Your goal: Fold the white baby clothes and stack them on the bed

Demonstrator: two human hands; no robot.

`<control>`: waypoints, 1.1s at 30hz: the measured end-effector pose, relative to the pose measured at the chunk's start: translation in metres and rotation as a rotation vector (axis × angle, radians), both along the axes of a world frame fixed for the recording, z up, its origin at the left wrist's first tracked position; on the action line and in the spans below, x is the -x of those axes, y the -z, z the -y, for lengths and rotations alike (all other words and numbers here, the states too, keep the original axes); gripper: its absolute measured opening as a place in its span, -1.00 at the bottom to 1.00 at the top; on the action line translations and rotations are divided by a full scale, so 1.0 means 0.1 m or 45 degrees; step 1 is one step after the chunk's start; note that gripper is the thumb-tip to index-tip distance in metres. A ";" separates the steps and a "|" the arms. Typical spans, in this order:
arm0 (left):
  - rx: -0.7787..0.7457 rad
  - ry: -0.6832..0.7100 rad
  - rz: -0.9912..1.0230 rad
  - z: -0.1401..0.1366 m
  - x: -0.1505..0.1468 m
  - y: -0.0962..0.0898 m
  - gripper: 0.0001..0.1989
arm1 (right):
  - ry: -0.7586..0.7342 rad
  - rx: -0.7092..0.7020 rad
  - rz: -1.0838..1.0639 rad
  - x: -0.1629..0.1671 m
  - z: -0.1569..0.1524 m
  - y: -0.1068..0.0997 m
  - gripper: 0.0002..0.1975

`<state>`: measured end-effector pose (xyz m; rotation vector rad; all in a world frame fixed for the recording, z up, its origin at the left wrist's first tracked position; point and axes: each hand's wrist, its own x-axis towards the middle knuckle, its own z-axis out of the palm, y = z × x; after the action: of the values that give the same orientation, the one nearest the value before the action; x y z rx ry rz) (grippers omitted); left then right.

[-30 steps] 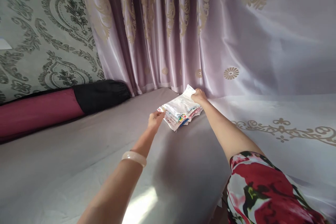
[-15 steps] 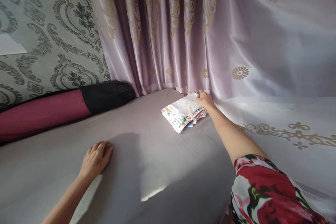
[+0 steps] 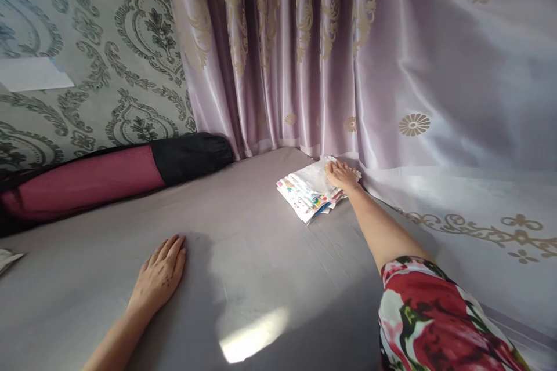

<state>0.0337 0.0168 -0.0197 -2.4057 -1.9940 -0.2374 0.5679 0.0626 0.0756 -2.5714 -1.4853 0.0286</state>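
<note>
A stack of folded cloths (image 3: 310, 182), white on top with colourful prints along the edges, lies on the grey sheet (image 3: 252, 255) near the curtain. Over the right part of the stack rests my right hand (image 3: 342, 174), palm down with its fingers spread on the top cloth. My left hand (image 3: 162, 269) lies flat on the sheet at the lower left, apart from the stack, its fingers stretched out and holding nothing.
A long pink and black bag (image 3: 108, 177) lies along the patterned wall at the left. Lilac curtains (image 3: 278, 69) with gold motifs hang behind the stack and down the right side. A bit of white cloth (image 3: 7, 259) shows at the far left edge.
My right hand has gone from gripping the stack's far corner to lying flat on top of it. My left hand's fingers have straightened on the sheet. The view has turned slightly left.
</note>
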 end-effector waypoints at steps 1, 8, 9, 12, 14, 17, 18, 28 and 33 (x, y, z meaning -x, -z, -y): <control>-0.006 -0.001 -0.001 0.00 0.00 0.00 -0.33 | -0.006 0.006 -0.004 -0.01 0.00 -0.01 -0.36; 0.013 -0.005 -0.017 0.03 -0.05 -0.05 -0.37 | -0.025 -0.047 -0.016 0.17 -0.02 -0.09 -0.37; 0.018 -0.007 -0.020 0.03 -0.05 -0.06 -0.37 | -0.039 -0.067 -0.015 0.25 -0.03 -0.10 -0.37; 0.009 -0.010 -0.016 0.03 -0.06 -0.06 -0.38 | -0.107 -0.095 -0.037 0.54 -0.07 -0.14 -0.37; -0.007 -0.009 -0.005 0.04 -0.06 -0.07 -0.40 | -0.142 -0.090 -0.068 0.72 -0.08 -0.17 -0.35; -0.019 -0.018 0.010 0.04 -0.07 -0.08 -0.43 | -0.156 -0.082 -0.091 0.89 -0.09 -0.19 -0.33; -0.018 -0.023 0.013 0.05 -0.07 -0.09 -0.43 | -0.152 -0.078 -0.090 0.93 -0.08 -0.18 -0.32; -0.028 0.002 0.049 0.05 -0.07 -0.09 -0.43 | -0.099 -0.012 0.002 1.02 -0.05 0.07 -0.33; -0.028 0.001 0.063 0.06 -0.10 -0.12 -0.46 | -0.099 -0.038 -0.010 1.00 -0.05 0.04 -0.34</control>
<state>0.0434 0.0105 -0.0078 -2.4113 -1.9993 -0.3202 0.4681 0.0674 0.0717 -2.4864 -1.5701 0.0265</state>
